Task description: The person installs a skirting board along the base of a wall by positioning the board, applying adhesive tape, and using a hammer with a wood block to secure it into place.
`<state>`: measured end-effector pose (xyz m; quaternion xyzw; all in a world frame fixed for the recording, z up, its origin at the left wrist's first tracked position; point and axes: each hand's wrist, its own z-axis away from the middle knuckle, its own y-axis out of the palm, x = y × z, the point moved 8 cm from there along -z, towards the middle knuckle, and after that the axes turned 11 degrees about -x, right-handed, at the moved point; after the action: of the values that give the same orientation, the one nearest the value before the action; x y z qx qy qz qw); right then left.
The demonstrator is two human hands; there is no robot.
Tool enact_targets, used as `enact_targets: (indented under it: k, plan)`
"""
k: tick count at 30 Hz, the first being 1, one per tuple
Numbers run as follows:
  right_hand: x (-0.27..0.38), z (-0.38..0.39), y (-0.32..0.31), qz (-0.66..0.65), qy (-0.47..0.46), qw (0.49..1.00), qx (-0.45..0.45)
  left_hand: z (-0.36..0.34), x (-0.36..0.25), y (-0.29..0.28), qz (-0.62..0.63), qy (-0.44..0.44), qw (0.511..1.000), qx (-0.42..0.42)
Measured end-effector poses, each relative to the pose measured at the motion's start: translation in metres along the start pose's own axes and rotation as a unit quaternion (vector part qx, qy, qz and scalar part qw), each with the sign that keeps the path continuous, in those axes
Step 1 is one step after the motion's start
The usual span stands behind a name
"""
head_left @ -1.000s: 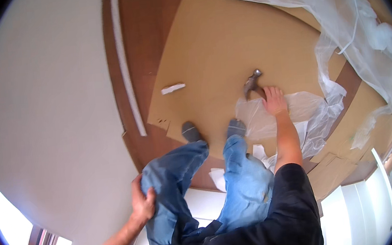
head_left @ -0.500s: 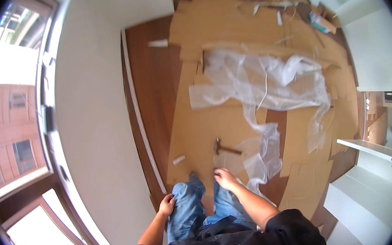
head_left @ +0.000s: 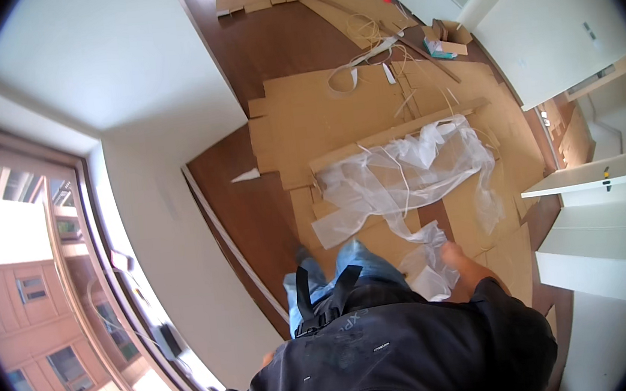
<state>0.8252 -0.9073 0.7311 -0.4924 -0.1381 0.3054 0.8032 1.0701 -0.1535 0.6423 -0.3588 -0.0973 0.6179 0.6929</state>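
"So, which hand was near the plastic?"

"Your right hand (head_left: 450,254) was. It was low, on your right side, just beside the crumpled near end of the translucent plastic sheet (head_left: 428,173). Whether it touched this plastic, I could not tell."

"And the grip, was it wide or narrow?"

"That I could not tell either, because your fingers were small and blurred. Of your left hand I could say even less: only a little skin showed beside your dark shirt (head_left: 411,352), so its grip was hidden from me."

"Where exactly did the sheet lie?"

"It lay in front of you, wrinkled, mostly upon the flat cardboard (head_left: 335,107), and a narrow part of it ran back toward your right hand. To the left of the cardboard, the brown floor (head_left: 243,213) was visible, with a white scrap (head_left: 245,175) on it."

"What stood farther away?"

"An open box (head_left: 452,48) was near the white cabinets on the right, and a pale coiled cord (head_left: 363,31) lay to the left of this box."
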Motion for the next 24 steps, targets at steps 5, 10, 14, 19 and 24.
enact_targets:
  k: [5, 10, 14, 19, 24]
  plan:
    - [0.164, 0.018, 0.040, -0.166, -0.016, 0.971, 0.170, -0.222, -0.039, -0.376, 0.080, 0.036, 0.939, -0.332]
    - [0.269, -0.067, 0.030, -0.240, -0.034, 0.940, 0.240, -0.409, -0.136, -0.604, -0.056, 0.123, 0.946, -0.296]
    - [0.182, -0.277, -0.078, -0.130, 0.010, 0.990, 0.056, -0.564, -0.334, -0.630, 0.143, 0.217, 0.927, -0.271]
    - [0.368, -0.491, -0.326, -0.167, -0.178, 0.966, -0.088, -0.643, -0.474, -0.629, 0.024, 0.279, 0.959, 0.032]
    - [0.580, -0.621, -0.633, -0.537, -0.112, 0.817, -0.179, -0.804, -0.515, -0.808, -0.067, 0.274, 0.959, -0.024]
